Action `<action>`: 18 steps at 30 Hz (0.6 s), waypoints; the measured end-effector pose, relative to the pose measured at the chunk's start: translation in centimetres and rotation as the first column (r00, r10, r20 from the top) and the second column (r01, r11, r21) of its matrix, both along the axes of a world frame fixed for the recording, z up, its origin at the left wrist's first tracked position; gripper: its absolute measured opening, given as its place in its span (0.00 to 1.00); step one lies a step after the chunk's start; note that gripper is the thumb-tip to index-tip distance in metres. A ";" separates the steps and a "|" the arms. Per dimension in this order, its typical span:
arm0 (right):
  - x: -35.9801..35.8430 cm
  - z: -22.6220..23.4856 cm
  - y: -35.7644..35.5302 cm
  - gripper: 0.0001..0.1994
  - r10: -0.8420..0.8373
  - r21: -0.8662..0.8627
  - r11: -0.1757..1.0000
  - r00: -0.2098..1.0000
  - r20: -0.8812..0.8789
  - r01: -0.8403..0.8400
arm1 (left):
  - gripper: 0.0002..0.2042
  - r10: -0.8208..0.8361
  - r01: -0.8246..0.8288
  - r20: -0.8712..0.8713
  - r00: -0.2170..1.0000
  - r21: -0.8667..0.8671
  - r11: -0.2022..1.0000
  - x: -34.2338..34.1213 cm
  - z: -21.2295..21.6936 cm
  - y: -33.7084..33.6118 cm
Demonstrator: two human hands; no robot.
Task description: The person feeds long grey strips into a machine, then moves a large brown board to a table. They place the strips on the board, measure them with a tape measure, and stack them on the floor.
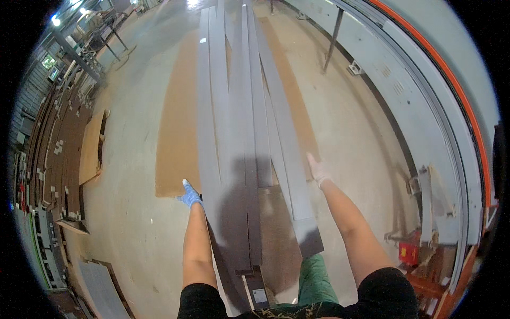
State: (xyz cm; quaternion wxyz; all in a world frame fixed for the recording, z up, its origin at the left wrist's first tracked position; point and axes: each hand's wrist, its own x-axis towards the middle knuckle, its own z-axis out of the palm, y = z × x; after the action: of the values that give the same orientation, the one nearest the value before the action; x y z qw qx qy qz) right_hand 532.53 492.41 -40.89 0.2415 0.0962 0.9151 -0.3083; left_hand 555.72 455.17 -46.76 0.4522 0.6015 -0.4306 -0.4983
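Note:
Long grey and brown panels (232, 122) lie lengthwise ahead of me, overlapping at slight angles. Beneath them a brown cardboard sheet (178, 133) sticks out on both sides. My left hand (190, 195), in a blue glove, is at the sheet's near left corner, beside the panels' left edge; its thumb stands apart from its fingers. By the sheet's right edge, to the right of the panels, my right hand (317, 170) wears a whitish glove, its fingers stretched out and apart. Neither hand visibly grips anything, though the undersides of the fingers are hidden.
A large pale machine (393, 69) with an orange stripe curves along the right, standing on legs. Stacked brown boards (61, 138) line the left side. A loose cardboard piece (93, 149) and a grey panel (103, 287) are at the left. A red box (408, 253) is low right.

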 end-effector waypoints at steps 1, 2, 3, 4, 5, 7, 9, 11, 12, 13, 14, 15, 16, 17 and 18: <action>-3.8 1.9 -1.4 0.44 0.044 0.012 0.999 0.997 0.058 -0.045 | 0.44 0.017 -0.018 0.036 0.999 0.035 0.999 -3.5 0.0 -1.4; -7.4 1.7 -2.5 0.44 0.048 0.040 0.998 0.999 0.009 -0.048 | 0.44 0.032 -0.038 0.071 0.997 0.075 0.996 -6.8 -0.3 -3.1; -10.9 0.7 -3.7 0.44 0.056 0.068 0.996 0.998 -0.039 -0.053 | 0.44 0.049 -0.061 0.107 0.993 0.114 0.992 -9.9 -0.8 -4.7; -13.9 0.2 -4.7 0.44 0.054 0.100 0.994 0.995 -0.079 -0.046 | 0.43 0.038 -0.044 0.059 0.998 0.100 0.994 -13.2 -0.7 -5.6; -17.3 -0.2 -5.8 0.44 0.056 0.107 0.993 0.996 -0.073 -0.048 | 0.43 0.029 -0.029 0.010 1.000 0.083 0.996 -16.5 -0.5 -6.7; -25.0 -0.4 -8.5 0.45 0.064 0.121 0.991 0.995 -0.073 -0.055 | 0.42 0.033 -0.033 0.005 0.999 0.086 0.996 -24.2 0.7 -9.0; -31.8 -1.2 -10.7 0.45 0.051 0.160 0.986 0.997 -0.049 -0.042 | 0.40 0.040 -0.056 0.119 0.992 0.138 0.989 -31.5 2.0 -10.4; -38.7 -2.0 -14.1 0.44 0.055 0.144 0.989 0.996 -0.075 -0.044 | 0.38 -0.014 0.011 0.128 0.992 0.023 1.000 -36.6 0.7 -14.2; -42.0 -2.7 -15.8 0.44 0.048 0.122 0.992 0.994 -0.101 -0.036 | 0.37 -0.044 0.049 0.139 0.989 -0.030 0.998 -39.2 -0.3 -16.2; -45.5 -3.4 -17.2 0.44 0.035 0.100 0.995 0.991 -0.130 -0.022 | 0.37 -0.015 0.012 0.147 0.989 0.017 1.000 -42.8 -0.4 -17.6; -48.6 -3.7 -18.1 0.43 0.044 0.089 0.995 0.991 -0.128 -0.033 | 0.37 -0.001 -0.010 0.163 0.987 0.065 0.998 -46.4 -0.1 -18.8; -52.0 -4.0 -19.2 0.43 0.051 0.080 0.996 0.991 -0.125 -0.041 | 0.36 0.010 -0.031 0.181 0.983 0.114 0.993 -49.9 0.1 -19.9; -55.1 -4.3 -21.7 0.43 0.069 0.059 0.996 0.991 -0.114 -0.062 | 0.37 0.034 -0.046 0.161 0.986 0.077 0.996 -52.5 -0.5 -22.1; -57.6 -3.4 -24.7 0.42 0.079 0.043 0.996 0.991 -0.103 -0.075 | 0.38 0.073 -0.077 0.133 0.988 0.031 0.997 -54.7 -1.4 -24.4; -60.2 -2.3 -27.2 0.42 0.091 0.028 0.996 0.992 -0.091 -0.089 | 0.38 0.111 -0.110 0.105 0.988 -0.016 0.994 -56.5 -2.2 -26.8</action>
State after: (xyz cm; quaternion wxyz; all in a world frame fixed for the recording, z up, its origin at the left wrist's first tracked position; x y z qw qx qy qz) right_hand 472.35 465.22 -43.18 0.2114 0.0432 0.9322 -0.2905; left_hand 499.19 428.38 -48.92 0.4586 0.6478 -0.4225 -0.4377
